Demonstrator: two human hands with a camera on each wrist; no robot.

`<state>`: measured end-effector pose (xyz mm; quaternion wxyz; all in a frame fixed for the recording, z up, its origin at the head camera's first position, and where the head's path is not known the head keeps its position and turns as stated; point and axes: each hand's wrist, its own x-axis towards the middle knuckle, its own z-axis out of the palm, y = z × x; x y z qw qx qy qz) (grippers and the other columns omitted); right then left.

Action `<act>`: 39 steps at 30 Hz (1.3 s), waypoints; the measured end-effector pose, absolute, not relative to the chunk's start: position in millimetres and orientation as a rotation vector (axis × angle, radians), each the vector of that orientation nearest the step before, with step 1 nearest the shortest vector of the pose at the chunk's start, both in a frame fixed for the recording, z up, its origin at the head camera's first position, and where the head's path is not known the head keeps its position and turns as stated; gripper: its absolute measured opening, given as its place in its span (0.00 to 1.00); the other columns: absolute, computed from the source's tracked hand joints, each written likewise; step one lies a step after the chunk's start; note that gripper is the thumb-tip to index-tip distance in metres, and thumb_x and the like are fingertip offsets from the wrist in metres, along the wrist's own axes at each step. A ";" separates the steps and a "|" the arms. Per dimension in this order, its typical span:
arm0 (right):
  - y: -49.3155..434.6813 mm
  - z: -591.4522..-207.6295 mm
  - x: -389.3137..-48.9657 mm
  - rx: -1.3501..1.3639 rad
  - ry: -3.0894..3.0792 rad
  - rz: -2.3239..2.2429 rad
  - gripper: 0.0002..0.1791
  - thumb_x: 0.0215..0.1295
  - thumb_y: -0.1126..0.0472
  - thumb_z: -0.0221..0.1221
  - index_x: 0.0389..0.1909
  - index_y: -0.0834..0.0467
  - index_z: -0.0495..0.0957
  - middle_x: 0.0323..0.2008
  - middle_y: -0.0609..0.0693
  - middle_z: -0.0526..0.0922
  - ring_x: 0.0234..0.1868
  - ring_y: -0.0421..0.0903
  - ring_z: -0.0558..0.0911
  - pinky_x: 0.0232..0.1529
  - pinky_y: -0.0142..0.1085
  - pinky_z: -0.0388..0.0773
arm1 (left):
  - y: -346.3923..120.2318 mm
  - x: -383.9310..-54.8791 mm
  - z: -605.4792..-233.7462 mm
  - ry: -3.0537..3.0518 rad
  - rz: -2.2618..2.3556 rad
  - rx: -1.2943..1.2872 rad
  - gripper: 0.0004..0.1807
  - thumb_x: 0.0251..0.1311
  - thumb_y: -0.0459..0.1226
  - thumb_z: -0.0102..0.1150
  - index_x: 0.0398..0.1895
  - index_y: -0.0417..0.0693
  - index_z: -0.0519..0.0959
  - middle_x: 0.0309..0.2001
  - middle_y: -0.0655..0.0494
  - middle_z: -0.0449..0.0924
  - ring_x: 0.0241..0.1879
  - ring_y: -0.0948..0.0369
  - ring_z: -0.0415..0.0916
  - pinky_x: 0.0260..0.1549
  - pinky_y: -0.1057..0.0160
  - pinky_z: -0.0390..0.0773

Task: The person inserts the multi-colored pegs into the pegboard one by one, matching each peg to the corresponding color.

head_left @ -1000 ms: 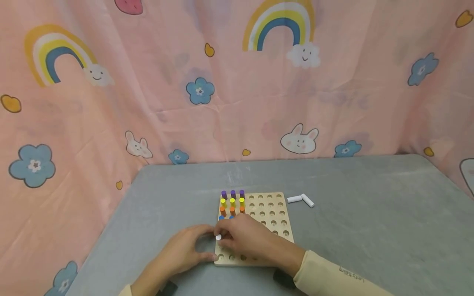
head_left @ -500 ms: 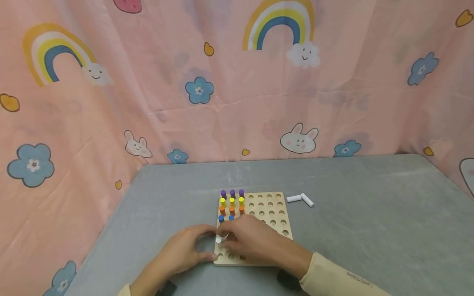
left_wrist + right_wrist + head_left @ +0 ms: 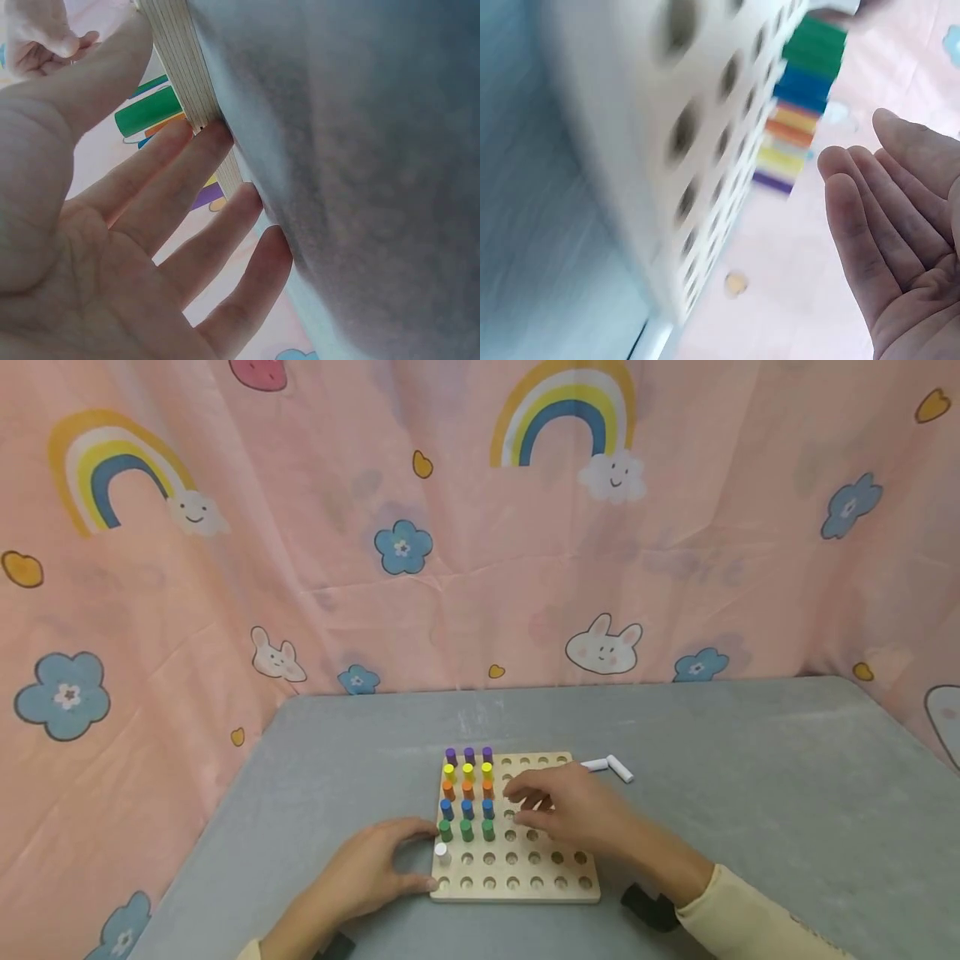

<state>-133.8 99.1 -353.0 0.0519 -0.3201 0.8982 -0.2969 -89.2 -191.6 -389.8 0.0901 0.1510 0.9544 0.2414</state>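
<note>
A square wooden peg board (image 3: 517,897) lies on the table, its left columns holding upright purple, yellow, orange, blue and green pegs. One white peg (image 3: 442,853) stands in the leftmost hole of the row in front of the green pegs (image 3: 467,830). My left hand (image 3: 372,864) rests at the board's left side, thumb and fingertips against its edge; the left wrist view shows these fingers spread and fairly straight at the layered wood edge (image 3: 178,56). Above the board's right half hovers my right hand (image 3: 585,803), its fingers loosely bent, and the right wrist view shows nothing in it.
Two loose white pegs lie behind the right hand, by the board's far right corner; the right-hand peg (image 3: 620,768) is slanted. The grey table (image 3: 780,810) reaches back to a pink printed curtain (image 3: 480,602).
My right hand has let go of the white peg, which now stands in its hole, and has moved right and away over the board. The left hand has stayed at the board's edge.
</note>
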 end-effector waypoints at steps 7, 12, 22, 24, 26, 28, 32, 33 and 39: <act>146.5 -359.1 -152.9 -0.866 2.894 -0.807 0.14 0.62 0.59 0.67 0.48 0.56 0.84 0.41 0.45 0.88 0.39 0.37 0.84 0.41 0.35 0.85 | -192.1 -88.7 -389.8 2.846 0.702 0.435 0.31 0.45 0.54 0.76 0.55 0.62 0.80 0.58 0.62 0.82 0.62 0.53 0.77 0.61 0.43 0.76; 181.4 -365.9 -165.9 -0.804 2.991 -0.730 0.15 0.62 0.58 0.68 0.50 0.56 0.83 0.42 0.46 0.88 0.41 0.42 0.86 0.43 0.40 0.84 | -192.1 -88.5 -389.7 2.855 0.688 0.440 0.31 0.44 0.53 0.77 0.55 0.62 0.80 0.58 0.62 0.82 0.61 0.53 0.77 0.61 0.44 0.76; 216.7 -373.5 -182.5 -0.745 3.054 -0.688 0.17 0.61 0.58 0.68 0.50 0.57 0.83 0.44 0.50 0.89 0.44 0.49 0.86 0.44 0.46 0.85 | -192.4 -89.9 -390.9 2.848 0.689 0.442 0.31 0.45 0.54 0.76 0.55 0.62 0.80 0.58 0.62 0.82 0.62 0.53 0.77 0.61 0.44 0.76; 219.5 -374.6 -185.6 -0.733 3.063 -0.662 0.17 0.61 0.58 0.68 0.50 0.57 0.83 0.44 0.51 0.89 0.45 0.51 0.86 0.45 0.48 0.85 | -192.6 -90.1 -391.5 2.846 0.688 0.440 0.31 0.45 0.54 0.76 0.55 0.62 0.80 0.58 0.62 0.82 0.62 0.53 0.77 0.61 0.44 0.76; 221.6 -376.6 -188.1 -0.728 3.078 -0.616 0.17 0.62 0.57 0.67 0.50 0.57 0.83 0.45 0.51 0.88 0.46 0.52 0.86 0.47 0.50 0.84 | -192.4 -90.4 -391.8 2.846 0.687 0.438 0.31 0.45 0.54 0.76 0.56 0.62 0.80 0.58 0.62 0.82 0.62 0.53 0.77 0.62 0.44 0.76; 222.5 -378.7 -190.0 -0.736 3.094 -0.578 0.16 0.62 0.57 0.67 0.50 0.58 0.83 0.45 0.53 0.88 0.47 0.53 0.86 0.48 0.52 0.83 | -192.0 -90.4 -391.7 2.843 0.689 0.436 0.31 0.45 0.54 0.76 0.56 0.62 0.80 0.58 0.62 0.82 0.62 0.53 0.76 0.62 0.44 0.76; 221.6 -383.9 -190.2 -0.735 3.126 -0.535 0.16 0.63 0.56 0.66 0.49 0.59 0.83 0.46 0.54 0.88 0.48 0.54 0.85 0.50 0.54 0.82 | -191.1 -90.5 -391.3 2.835 0.697 0.437 0.31 0.45 0.54 0.76 0.56 0.61 0.80 0.58 0.62 0.81 0.63 0.53 0.76 0.62 0.44 0.75; 220.8 -385.5 -190.0 -0.732 3.131 -0.537 0.16 0.63 0.56 0.66 0.48 0.59 0.83 0.45 0.54 0.88 0.47 0.54 0.85 0.50 0.54 0.82 | -190.9 -90.5 -391.1 2.832 0.703 0.434 0.31 0.45 0.54 0.76 0.56 0.61 0.80 0.58 0.62 0.81 0.63 0.53 0.76 0.62 0.43 0.75; 213.5 -395.3 -188.1 -0.738 3.136 -0.539 0.13 0.61 0.54 0.68 0.43 0.56 0.84 0.37 0.47 0.86 0.38 0.44 0.82 0.43 0.48 0.82 | -191.0 -90.3 -390.7 2.834 0.710 0.435 0.31 0.45 0.53 0.76 0.55 0.61 0.80 0.58 0.61 0.82 0.62 0.53 0.76 0.62 0.44 0.75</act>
